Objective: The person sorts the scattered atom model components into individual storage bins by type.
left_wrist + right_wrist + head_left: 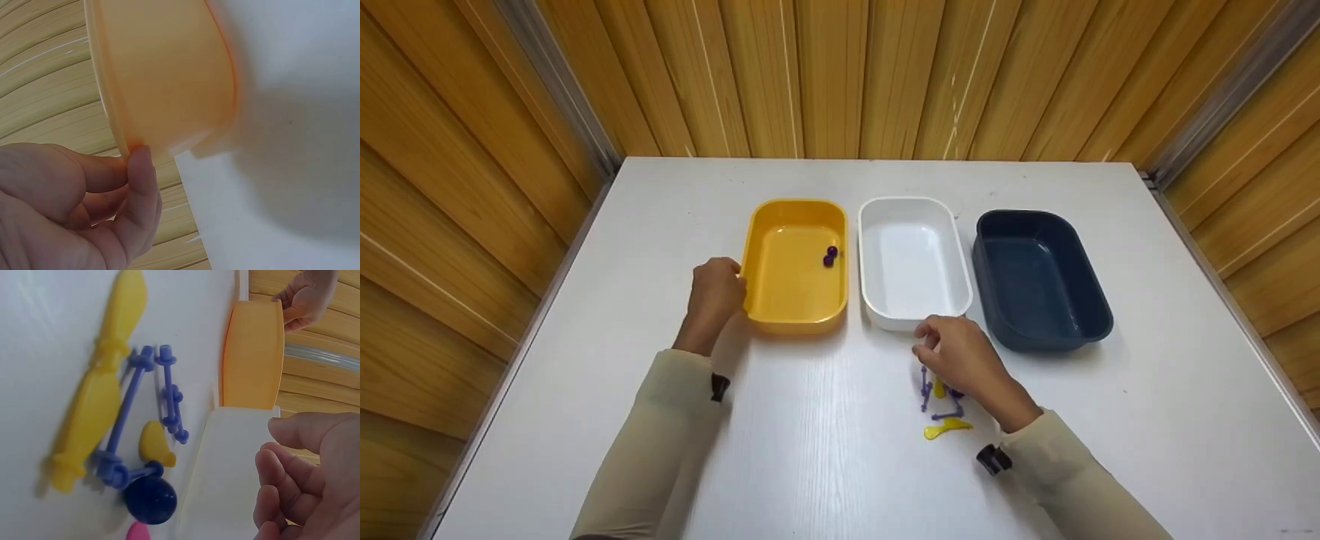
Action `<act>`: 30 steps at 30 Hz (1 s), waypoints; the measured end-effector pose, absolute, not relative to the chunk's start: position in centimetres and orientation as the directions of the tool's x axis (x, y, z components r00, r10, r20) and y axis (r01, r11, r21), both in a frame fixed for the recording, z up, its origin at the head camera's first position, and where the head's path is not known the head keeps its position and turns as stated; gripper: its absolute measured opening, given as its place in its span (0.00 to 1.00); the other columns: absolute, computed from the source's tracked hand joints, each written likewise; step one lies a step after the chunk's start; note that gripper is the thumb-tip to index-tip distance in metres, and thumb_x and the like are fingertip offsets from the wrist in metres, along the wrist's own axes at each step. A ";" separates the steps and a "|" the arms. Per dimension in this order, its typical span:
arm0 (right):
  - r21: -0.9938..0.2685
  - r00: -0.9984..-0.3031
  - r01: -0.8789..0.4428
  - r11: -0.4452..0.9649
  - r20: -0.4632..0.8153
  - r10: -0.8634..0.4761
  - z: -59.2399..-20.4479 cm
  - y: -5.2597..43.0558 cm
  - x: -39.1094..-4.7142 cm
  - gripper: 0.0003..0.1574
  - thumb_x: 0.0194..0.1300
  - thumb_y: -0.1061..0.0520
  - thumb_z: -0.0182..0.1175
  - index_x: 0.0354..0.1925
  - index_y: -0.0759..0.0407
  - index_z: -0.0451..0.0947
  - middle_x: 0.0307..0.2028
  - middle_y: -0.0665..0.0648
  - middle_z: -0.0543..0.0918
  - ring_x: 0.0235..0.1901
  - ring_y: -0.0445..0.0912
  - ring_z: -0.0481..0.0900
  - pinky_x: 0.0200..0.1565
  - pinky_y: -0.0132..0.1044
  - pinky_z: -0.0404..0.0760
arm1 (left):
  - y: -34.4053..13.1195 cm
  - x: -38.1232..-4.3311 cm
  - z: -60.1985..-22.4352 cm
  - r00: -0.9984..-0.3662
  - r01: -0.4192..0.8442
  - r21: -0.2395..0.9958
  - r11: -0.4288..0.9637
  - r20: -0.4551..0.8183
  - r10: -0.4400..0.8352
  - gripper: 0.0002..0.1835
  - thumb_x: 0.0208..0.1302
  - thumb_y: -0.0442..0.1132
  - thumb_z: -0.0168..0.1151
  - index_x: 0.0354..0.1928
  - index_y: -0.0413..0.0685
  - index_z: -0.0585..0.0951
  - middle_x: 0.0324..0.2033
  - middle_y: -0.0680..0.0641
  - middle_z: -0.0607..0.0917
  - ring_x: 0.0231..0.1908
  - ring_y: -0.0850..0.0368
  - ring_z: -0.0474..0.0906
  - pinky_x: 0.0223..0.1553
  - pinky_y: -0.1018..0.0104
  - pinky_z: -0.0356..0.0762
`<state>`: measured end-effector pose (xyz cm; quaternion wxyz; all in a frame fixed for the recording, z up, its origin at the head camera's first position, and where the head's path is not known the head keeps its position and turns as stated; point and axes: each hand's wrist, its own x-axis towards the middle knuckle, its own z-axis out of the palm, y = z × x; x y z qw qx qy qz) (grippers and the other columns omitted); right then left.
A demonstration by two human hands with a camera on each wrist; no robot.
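Note:
My left hand [715, 289] pinches the left rim of a yellow plastic bin [795, 327] between thumb and fingers, as the left wrist view shows. Two dark purple balls [829, 256] lie inside that bin. Over the near edge of a white bin [894, 324] hovers my right hand [964, 356], its fingers loosely bent and nothing between them. Beneath and before it is a small group of plastic parts: purple rods [125, 413] with collared ends, yellow blade-like pieces [90, 410], a dark ball [151, 499] and a bit of pink plastic [138, 532]. The hand partly covers them in the head view.
A dark blue bin [1050, 346] stands at the right, beside the white one. All three bins sit in a row on a white table [795, 450]. Wood-patterned panels [825, 82] rise behind the table and at both sides.

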<state>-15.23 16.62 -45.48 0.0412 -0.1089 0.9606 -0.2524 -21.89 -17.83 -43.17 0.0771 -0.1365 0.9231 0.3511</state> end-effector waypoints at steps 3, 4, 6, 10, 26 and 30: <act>-0.496 -0.975 -0.172 0.851 -0.039 -0.220 -45.6 16.9 -15.0 0.10 0.63 0.57 0.67 0.43 0.58 0.85 0.30 0.52 0.85 0.35 0.47 0.76 0.36 0.37 0.77 | -17.9 -21.9 -43.2 -0.951 -0.307 0.627 0.716 -0.240 -0.197 0.18 0.74 0.29 0.52 0.61 0.30 0.79 0.55 0.34 0.84 0.45 0.47 0.81 0.53 0.55 0.83; -0.497 -0.975 -0.169 0.851 -0.041 -0.218 -45.7 17.0 -14.9 0.10 0.63 0.57 0.68 0.43 0.58 0.85 0.30 0.52 0.85 0.35 0.47 0.76 0.36 0.37 0.77 | -17.9 -21.9 -43.2 -0.951 -0.305 0.628 0.716 -0.239 -0.196 0.18 0.74 0.30 0.52 0.61 0.30 0.79 0.55 0.34 0.84 0.45 0.47 0.81 0.53 0.55 0.83; -0.502 -0.976 -0.165 0.849 -0.044 -0.215 -45.8 17.2 -14.8 0.09 0.62 0.58 0.68 0.42 0.58 0.85 0.30 0.52 0.84 0.34 0.47 0.76 0.36 0.38 0.77 | -17.9 -21.9 -43.2 -0.954 -0.296 0.626 0.721 -0.229 -0.193 0.18 0.74 0.30 0.52 0.60 0.30 0.79 0.55 0.33 0.84 0.46 0.46 0.81 0.54 0.54 0.83; -0.498 -0.976 -0.164 0.852 -0.041 -0.213 -45.9 17.5 -14.5 0.08 0.62 0.58 0.69 0.40 0.57 0.84 0.29 0.51 0.85 0.35 0.47 0.77 0.39 0.40 0.76 | -18.0 -21.8 -43.2 -0.968 -0.250 0.598 0.761 -0.180 -0.176 0.17 0.73 0.30 0.54 0.59 0.30 0.80 0.55 0.33 0.84 0.49 0.43 0.83 0.53 0.53 0.84; -0.487 -0.974 -0.105 0.867 -0.124 -0.188 -46.5 19.1 -13.7 0.09 0.63 0.56 0.68 0.42 0.58 0.84 0.26 0.51 0.83 0.31 0.46 0.74 0.33 0.37 0.73 | -18.0 -21.8 -43.2 -0.968 -0.247 0.593 0.766 -0.180 -0.173 0.17 0.73 0.30 0.53 0.58 0.29 0.80 0.55 0.32 0.84 0.51 0.42 0.82 0.54 0.51 0.83; -0.483 -0.976 -0.115 0.868 -0.107 -0.189 -46.6 19.7 -13.3 0.08 0.62 0.58 0.68 0.40 0.58 0.84 0.25 0.50 0.82 0.31 0.45 0.74 0.34 0.37 0.71 | -17.9 -21.7 -43.2 -0.965 -0.258 0.591 0.764 -0.194 -0.176 0.17 0.73 0.30 0.53 0.59 0.29 0.79 0.56 0.32 0.83 0.51 0.42 0.82 0.55 0.52 0.83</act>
